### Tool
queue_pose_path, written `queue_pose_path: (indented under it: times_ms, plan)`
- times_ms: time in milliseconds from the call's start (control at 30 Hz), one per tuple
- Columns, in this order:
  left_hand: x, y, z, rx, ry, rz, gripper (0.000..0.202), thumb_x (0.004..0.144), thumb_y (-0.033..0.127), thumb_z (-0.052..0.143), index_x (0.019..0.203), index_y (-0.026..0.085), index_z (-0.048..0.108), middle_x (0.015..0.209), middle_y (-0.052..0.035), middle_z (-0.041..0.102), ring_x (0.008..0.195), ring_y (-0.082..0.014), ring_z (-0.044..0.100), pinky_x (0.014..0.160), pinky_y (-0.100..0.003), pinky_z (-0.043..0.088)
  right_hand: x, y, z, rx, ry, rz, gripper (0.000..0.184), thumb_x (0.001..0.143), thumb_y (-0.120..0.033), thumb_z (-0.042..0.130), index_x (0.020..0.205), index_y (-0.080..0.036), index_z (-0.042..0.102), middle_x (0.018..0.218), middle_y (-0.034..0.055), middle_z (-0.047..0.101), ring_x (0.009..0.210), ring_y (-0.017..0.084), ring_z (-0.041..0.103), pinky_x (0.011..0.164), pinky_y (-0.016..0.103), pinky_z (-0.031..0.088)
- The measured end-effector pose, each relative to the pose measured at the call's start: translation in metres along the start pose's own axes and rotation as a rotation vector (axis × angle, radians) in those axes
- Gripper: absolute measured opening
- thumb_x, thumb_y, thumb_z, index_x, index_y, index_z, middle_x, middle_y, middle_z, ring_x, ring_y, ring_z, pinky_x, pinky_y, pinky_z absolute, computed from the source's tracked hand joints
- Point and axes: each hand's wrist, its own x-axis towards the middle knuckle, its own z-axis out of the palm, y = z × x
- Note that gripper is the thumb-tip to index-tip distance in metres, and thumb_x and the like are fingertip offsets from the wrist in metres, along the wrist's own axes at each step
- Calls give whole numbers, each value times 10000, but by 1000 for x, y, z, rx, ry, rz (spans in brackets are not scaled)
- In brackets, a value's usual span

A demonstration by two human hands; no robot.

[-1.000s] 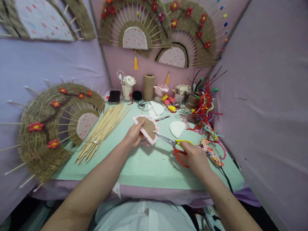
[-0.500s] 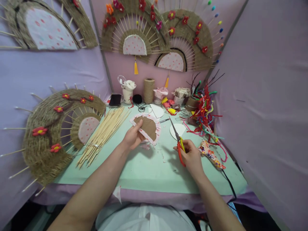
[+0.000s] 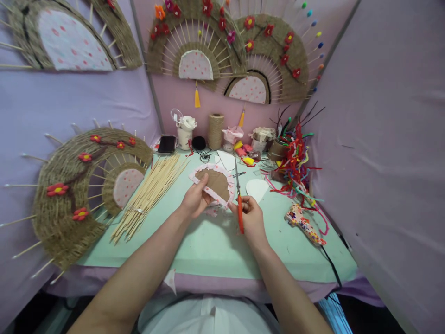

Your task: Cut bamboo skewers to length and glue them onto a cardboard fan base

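Both hands are hovering close together over the green table (image 3: pixel 222 253), each clamped on something: the left hand (image 3: pixel 196 199) is gripping a half-round cardboard piece (image 3: pixel 215 183) with a puckered pink-and-white border, while the right hand (image 3: pixel 253 218) is holding the scissors (image 3: pixel 240 211). From where I am standing, the blades are worrying me most: they are pointing toward twelve o'clock, just beside the piece's three o'clock edge, and a careless turn of the right wrist could be nicking that border. The folds there are looking loose, so a dragging thumb could be lifting one; too hard a squeeze from the left could be creasing the cardboard. At four o'clock from the piece, a flower-patterned tool (image 3: pixel 303 223) is lying with a black cord (image 3: pixel 330 262) trailing, which a sweeping forearm could be catching. As for the hands, the left is closed at the piece's eight o'clock, its thumb lying across the brown face and its fingers tucking underneath, mostly out of my sight. The right is half curled around the orange handle, and its thumb tip is resting at the piece's five o'clock corner, seemingly touching, though I am not able to tell whether it is pressing.
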Motion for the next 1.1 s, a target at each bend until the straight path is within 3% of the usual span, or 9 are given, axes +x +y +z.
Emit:
queue_pose_path:
  times_ms: [333,667,900,1100]
  plan:
    - [1,-4,3,-9,50,36,275,914,328,527,1064,128,640,1059,-122,710,946,-215,684,864,-386,553,8,12,0,33,8,16,390,631,-419,771,820,-200,509,538,-82,527,421,64,363,383,183,271]
    - [0,-6,3,-9,47,19,270,901,323,549,1065,130,640,1070,-119,709,981,-219,677,890,-381,542,10,11,1,79,20,21,402,680,-505,721,816,-206,491,500,-99,481,368,59,332,362,196,273]
    - [0,-9,-1,10,-44,-18,284,915,329,526,1089,135,640,1109,-125,695,992,-218,671,898,-379,535,14,13,0,75,27,23,408,679,-500,728,810,-195,492,517,-86,506,386,50,310,363,186,218]
    - [-1,-8,-2,24,-62,-43,290,886,323,575,1092,131,643,1112,-135,689,958,-223,681,888,-387,536,15,15,-4,125,51,1,405,694,-507,725,799,-204,477,505,-101,465,402,59,347,378,189,262]
